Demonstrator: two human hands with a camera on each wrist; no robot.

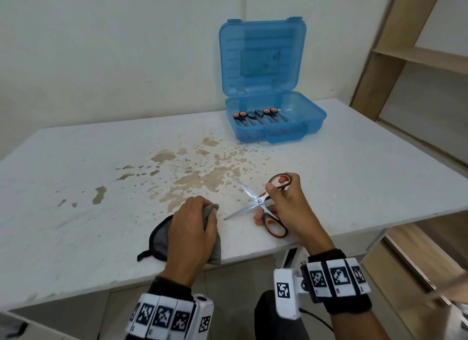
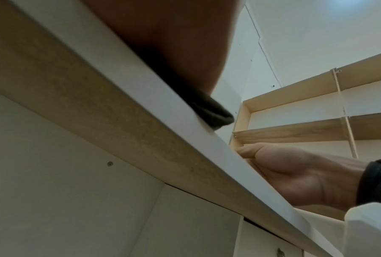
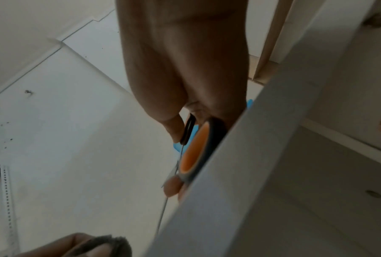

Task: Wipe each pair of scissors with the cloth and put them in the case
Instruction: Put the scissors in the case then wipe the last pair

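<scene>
My right hand (image 1: 281, 208) holds a pair of orange-and-black scissors (image 1: 258, 202) by the handles near the table's front edge, its blades spread wide in an X. In the right wrist view the orange handle (image 3: 192, 156) sits between my fingers. My left hand (image 1: 193, 230) grips a bunched grey cloth (image 1: 211, 210) with a black border, just left of the lower blade tip. The cloth's dark edge (image 2: 213, 113) shows on the table rim in the left wrist view. An open blue case (image 1: 274, 126) stands at the back with three pairs of scissors (image 1: 258, 115) lying inside.
The white table (image 1: 101, 167) has brown stains across its middle, between my hands and the case. Wooden shelving (image 1: 417, 61) stands to the right. The case's lid leans upright near the wall.
</scene>
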